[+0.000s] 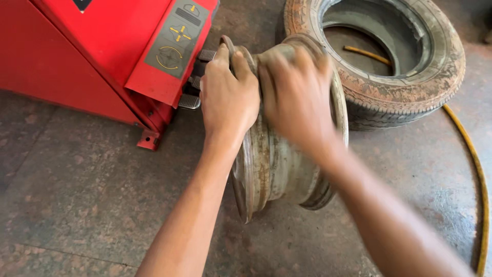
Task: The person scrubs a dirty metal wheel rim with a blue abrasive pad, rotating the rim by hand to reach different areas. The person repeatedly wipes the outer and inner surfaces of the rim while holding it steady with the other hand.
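Dull grey rusty wheel rim (pixel 279 169), red machine (pixel 97 46), yellow hose (pixel 474 164)

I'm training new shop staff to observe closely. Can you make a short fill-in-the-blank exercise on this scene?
1. Both hands, left hand and right hand, rest on a bare metal ____ standing on edge.
2. The machine to the left is coloured ____.
3. A worn ____ lies flat on the floor behind the hands.
4. The hose on the right is ____.

Missing words: wheel rim; red; tyre; yellow
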